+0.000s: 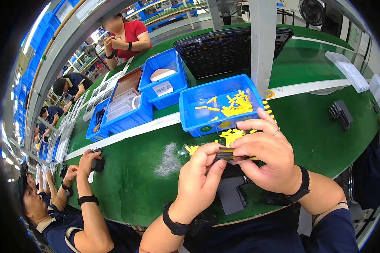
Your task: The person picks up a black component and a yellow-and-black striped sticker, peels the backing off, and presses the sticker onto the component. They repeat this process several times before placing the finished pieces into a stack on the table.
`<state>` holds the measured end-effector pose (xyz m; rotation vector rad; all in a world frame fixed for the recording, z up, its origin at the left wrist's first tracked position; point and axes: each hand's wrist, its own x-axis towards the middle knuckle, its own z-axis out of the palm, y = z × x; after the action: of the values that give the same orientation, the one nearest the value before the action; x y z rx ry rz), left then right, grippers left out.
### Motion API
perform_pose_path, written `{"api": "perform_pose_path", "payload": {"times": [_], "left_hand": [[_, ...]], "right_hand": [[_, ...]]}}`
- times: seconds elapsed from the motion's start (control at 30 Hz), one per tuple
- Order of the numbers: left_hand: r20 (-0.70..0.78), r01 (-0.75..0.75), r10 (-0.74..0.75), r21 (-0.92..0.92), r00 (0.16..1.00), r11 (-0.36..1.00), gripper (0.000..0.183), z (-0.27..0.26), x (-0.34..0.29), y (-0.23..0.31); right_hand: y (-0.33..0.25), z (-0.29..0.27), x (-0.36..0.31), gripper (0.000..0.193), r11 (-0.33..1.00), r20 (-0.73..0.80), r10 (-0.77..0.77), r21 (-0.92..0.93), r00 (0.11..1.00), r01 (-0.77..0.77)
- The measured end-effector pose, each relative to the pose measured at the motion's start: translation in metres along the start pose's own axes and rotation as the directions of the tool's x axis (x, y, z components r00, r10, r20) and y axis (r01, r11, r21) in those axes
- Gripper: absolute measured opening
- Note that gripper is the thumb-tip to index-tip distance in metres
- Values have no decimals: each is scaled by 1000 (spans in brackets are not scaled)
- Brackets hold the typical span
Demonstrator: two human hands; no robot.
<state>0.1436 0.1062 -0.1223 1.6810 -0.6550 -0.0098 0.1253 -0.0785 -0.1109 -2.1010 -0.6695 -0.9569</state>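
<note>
Between my two hands is a thin, dark flat piece with a shiny surface (pixel 233 158), held by its edges above the green table (pixel 143 198). The thumb and fingers of my left hand (pixel 198 177) close on its left end. My right hand (pixel 268 156) pinches the other end, its index finger raised. Small yellow strips (pixel 231 137) lie in a loose pile just beyond my fingers. Below my hands, a few dark grey flat plates (pixel 231 196) rest near the table's front edge. A blue bin (pixel 190 111) behind the pile contains many more yellow strips (pixel 240 104).
More blue bins (pixel 131 116) stand to the left, holding clear bags and brown pieces. A grey post (pixel 264 46) rises behind the strip bin, beside a black tray (pixel 211 55). Black parts (pixel 341 114) lie at right. Co-workers sit at left (pixel 88 206) and across (pixel 131 38).
</note>
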Motion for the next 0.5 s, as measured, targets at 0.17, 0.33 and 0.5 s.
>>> {"api": "perform_pose_path", "payload": {"times": [0.17, 0.33, 0.5], "left_hand": [[43, -43, 38, 133, 998, 990, 34, 1, -4, 9], [3, 151, -159, -329, 987, 932, 30, 1, 1, 2], [29, 137, -136, -388, 990, 911, 28, -2, -2, 0]], "right_hand": [[0, -4, 3, 24, 987, 102, 3, 158, 995, -19], [0, 0, 3, 17, 999, -176, 36, 4, 984, -36], [6, 4, -1, 15, 976, -102, 171, 152, 980, -155]]}}
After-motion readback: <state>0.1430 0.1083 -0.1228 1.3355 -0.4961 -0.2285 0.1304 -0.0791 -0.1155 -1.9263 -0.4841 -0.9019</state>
